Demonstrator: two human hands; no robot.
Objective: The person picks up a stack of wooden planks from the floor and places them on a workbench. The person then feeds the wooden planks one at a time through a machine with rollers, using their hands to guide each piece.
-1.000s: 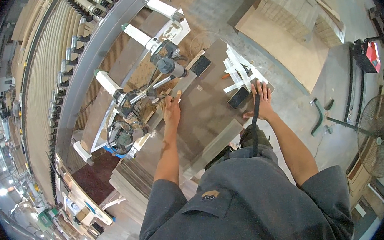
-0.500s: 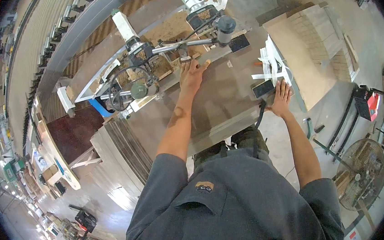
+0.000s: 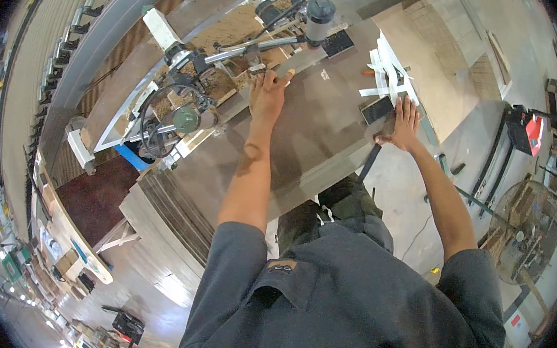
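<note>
My left hand [image 3: 267,101] rests at the far edge of a wide brown panel [image 3: 317,121], by the machine's metal bar. Its thumb points right with a yellowish tip; the other fingers bend toward a narrow grey-brown strip [image 3: 298,61] along that edge. On the panel's right end my right hand [image 3: 405,124] lies with fingers spread, holding nothing that I can see. Just left of it sits a dark-topped rectangular block [image 3: 377,109]. A black strip [image 3: 370,160] hangs over the near edge below my right thumb.
Ahead stands a machine with motor units [image 3: 182,60] and a cylinder [image 3: 320,12]. White strips [image 3: 385,65] lie on the panel's right side, beside a pale board stack [image 3: 431,61]. Grey boards [image 3: 157,224] are stacked at left. A fan [image 3: 521,235] stands at lower right.
The whole view has shifted a little, so the bench appears higher and further left. Both hands keep their places on the panel. The black strip now looks shorter and straighter.
</note>
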